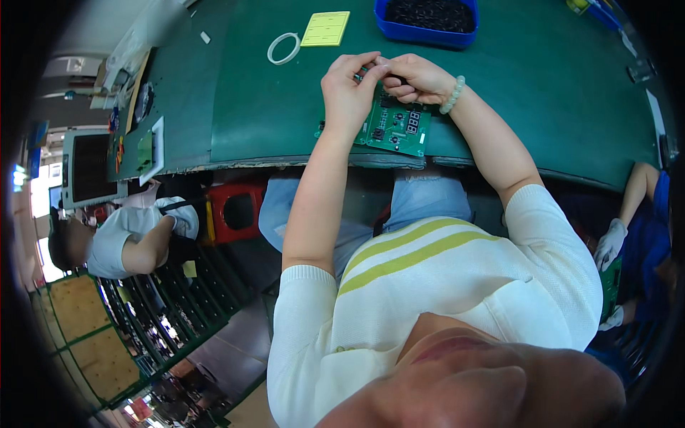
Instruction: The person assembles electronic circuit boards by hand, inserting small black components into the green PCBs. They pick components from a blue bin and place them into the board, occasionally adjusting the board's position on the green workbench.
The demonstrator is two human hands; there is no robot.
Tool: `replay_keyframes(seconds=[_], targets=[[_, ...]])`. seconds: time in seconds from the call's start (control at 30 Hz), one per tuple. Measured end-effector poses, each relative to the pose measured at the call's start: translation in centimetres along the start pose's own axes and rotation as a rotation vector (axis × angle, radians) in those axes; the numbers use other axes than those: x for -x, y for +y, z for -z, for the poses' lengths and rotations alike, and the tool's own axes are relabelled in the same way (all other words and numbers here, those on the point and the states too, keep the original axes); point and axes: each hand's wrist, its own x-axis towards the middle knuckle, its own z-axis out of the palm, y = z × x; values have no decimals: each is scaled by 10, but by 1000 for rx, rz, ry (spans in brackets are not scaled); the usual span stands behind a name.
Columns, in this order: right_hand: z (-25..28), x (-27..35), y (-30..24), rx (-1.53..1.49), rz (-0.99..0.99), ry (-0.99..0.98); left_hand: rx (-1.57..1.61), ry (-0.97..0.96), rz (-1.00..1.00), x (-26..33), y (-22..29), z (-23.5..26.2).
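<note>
A: How to put the state of the hands?
B: See the left hand [346,93] and right hand [421,80] together, meeting at thumbs and forefingers.
A: Gripping anything?
B: Cannot tell at the meeting fingertips; too small and too covered there. Notice, though, a dark piece [403,80] held in the curled fingers of the right hand.
A: And where to look for the circuit board [397,135]?
B: Just below the hands, on the side nearer the body, at the edge of the green table [528,93]. Find it partly covered by the right hand and left forearm, with a digit display [413,122] below the right hand.
A: Anything beyond the hands?
B: Find a blue bin [428,38] past the right hand, filled with small black parts [428,14]. Past the left hand, spot a yellow slip [325,29], then a white ring [270,51] farther left.
A: At the right wrist?
B: Note a pale beaded bracelet [453,95].
A: Far right of the hands?
B: Spot a co-worker's white glove [610,244].
</note>
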Motion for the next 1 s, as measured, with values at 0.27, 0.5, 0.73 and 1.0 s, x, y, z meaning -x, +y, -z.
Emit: replay_keyframes(seconds=[0.27, 0.5, 0.73, 1.0], targets=[[7, -4, 5, 17, -32, -50, 137, -224, 206, -11, -5, 10], [-1, 3, -8, 30, -35, -30, 283, -161, 409, -18, -10, 29], [37, -8, -13, -313, 263, 197, -123, -8, 277, -20, -53, 31], [36, -12, -10, -189, 283, 254, -614, -120, 18, -19, -73, 17]])
